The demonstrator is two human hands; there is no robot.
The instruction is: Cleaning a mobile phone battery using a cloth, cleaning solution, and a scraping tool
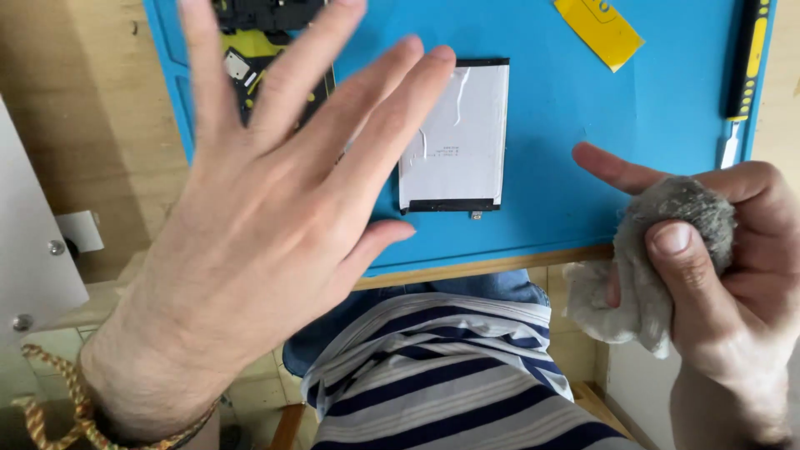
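Battery [454,137] lies flat on the blue mat [567,108], silver face up, dark strip along its near edge and a small connector tab sticking out below that edge. Long axis runs away from the person, roughly square to the mat's near edge.

Taking the battery as landmark:
- Left hand [267,208] is just left of it, raised above the mat, fingers spread and straight, holding nothing. Fingertips [437,58] overlap the battery's far-left corner in view; contact cannot be told from here, it looks to be hovering.
- Right hand [725,250] is well to the right and nearer the person, off the mat's near edge. It is clenched around a wadded grey-white cloth [658,250], thumb pressed on top, forefinger stretched out and pointing back toward the battery.
- Opened phone body [267,50] sits left and further away, mostly hidden behind the left hand.
- Yellow strip [598,29] lies further away to the right.
- Black and yellow tool [742,67] lies at the mat's far right edge, parallel to the battery's long axis.

Judgement: the left hand is the nearer one and is free; the right is occupied by the cloth.
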